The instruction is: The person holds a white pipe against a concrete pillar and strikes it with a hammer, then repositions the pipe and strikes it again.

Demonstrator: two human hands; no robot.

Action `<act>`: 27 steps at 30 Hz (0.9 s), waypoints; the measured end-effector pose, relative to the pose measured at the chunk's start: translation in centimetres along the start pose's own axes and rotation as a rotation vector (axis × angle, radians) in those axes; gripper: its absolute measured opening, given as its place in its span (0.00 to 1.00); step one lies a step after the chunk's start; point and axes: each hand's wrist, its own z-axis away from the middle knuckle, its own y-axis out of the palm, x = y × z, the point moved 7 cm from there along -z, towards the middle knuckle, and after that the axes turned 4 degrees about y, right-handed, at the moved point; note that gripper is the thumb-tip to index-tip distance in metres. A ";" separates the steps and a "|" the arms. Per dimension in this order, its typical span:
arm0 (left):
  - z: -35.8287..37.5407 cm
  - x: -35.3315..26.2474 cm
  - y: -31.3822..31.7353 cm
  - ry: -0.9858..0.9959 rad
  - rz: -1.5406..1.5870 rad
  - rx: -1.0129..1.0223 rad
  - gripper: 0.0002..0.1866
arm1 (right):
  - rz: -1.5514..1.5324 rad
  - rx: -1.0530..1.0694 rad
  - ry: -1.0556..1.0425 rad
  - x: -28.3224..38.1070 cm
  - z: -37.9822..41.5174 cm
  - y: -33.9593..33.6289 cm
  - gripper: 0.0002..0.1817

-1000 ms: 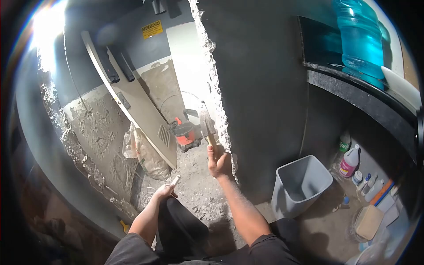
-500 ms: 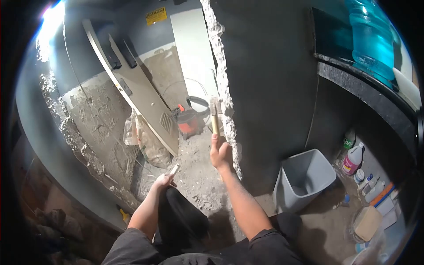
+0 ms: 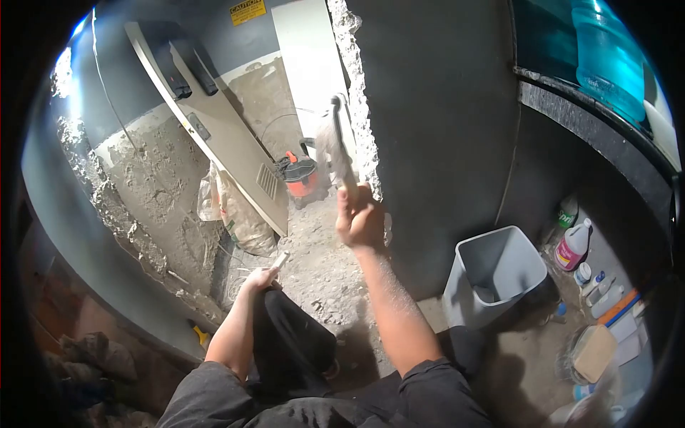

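Note:
My right hand [image 3: 360, 217] is closed round the wooden handle of a paintbrush [image 3: 344, 153], raised beside the rough broken wall edge [image 3: 362, 107]. The brush's upper part is smeared by motion, and whitish dust coats my right forearm. Lower down on the left, my left hand [image 3: 262, 277] rests by my bent knee [image 3: 296, 321], its fingers closed on a short pale stick [image 3: 281, 261] that points up and away. The far end of that stick is plain; the rest lies hidden in the hand.
Rubble and dust [image 3: 335, 292] cover the floor ahead. Beyond stand a red and black bucket vacuum [image 3: 301, 182], a filled sack [image 3: 246, 221] and a leaning beige panel [image 3: 228, 157]. A grey bin [image 3: 492, 274] and several bottles [image 3: 573, 246] are at right, below a water jug [image 3: 610, 64].
My right hand has moved up with the brush, which now reaches higher and is blurred. My left hand stays by the knee, still holding the stick. The view has shifted slightly.

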 end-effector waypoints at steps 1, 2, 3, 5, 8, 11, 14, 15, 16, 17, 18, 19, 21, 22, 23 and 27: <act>-0.5 0.5 -0.1 -0.006 -0.016 -0.009 0.29 | 0.086 0.047 0.144 -1.1 -0.4 -0.1 0.24; -0.9 1.0 -0.2 -0.009 -0.033 -0.019 0.29 | 0.207 -0.013 0.179 -3.4 -0.7 0.2 0.28; -1.3 1.5 -0.1 -0.005 -0.037 -0.024 0.29 | 0.179 0.021 0.273 -7.2 -1.0 1.4 0.30; -1.7 1.6 -0.3 0.056 -0.083 -0.061 0.30 | 0.088 -0.093 0.247 -12.2 0.0 3.1 0.30; 1.8 -2.5 -1.1 0.062 -0.255 -0.081 0.30 | 0.286 0.177 0.475 -10.4 3.1 2.7 0.30; 2.0 -3.3 -0.7 0.070 -0.183 -0.095 0.28 | 0.111 0.170 0.323 -13.0 5.5 6.5 0.27; 2.4 -3.8 -0.2 0.095 -0.149 -0.090 0.28 | 0.136 0.245 0.115 -6.6 4.8 4.3 0.25; 2.7 -4.2 0.0 0.092 -0.142 -0.088 0.28 | 0.006 0.212 0.007 -5.0 4.6 3.7 0.23; 3.5 -5.0 0.2 0.062 -0.087 -0.078 0.28 | -0.017 0.160 -0.141 -3.5 4.3 3.0 0.21; 4.1 -5.5 0.4 0.034 -0.035 -0.067 0.27 | -0.040 0.105 -0.288 -2.4 4.2 2.5 0.20; 3.0 -4.3 0.4 0.031 -0.033 -0.062 0.27 | -0.312 0.182 -0.209 -5.6 4.4 4.8 0.19; 1.0 -2.2 0.6 0.058 -0.011 -0.029 0.27 | -0.308 0.182 -0.205 -4.8 4.2 4.2 0.19; -0.2 -1.0 1.1 0.084 0.011 0.012 0.26 | -0.244 -0.048 -0.431 -0.1 3.2 -0.1 0.18; 0.1 -1.2 0.8 0.087 -0.009 -0.022 0.26 | -0.153 -0.048 -0.523 0.8 3.0 -0.8 0.17; 0.5 -1.4 0.4 0.090 -0.030 -0.058 0.25 | -0.106 -0.025 -0.293 -0.3 2.3 -0.4 0.18; 3.5 -4.4 0.0 0.085 -0.030 -0.037 0.24 | -0.023 -0.053 0.213 -4.6 0.2 -0.6 0.24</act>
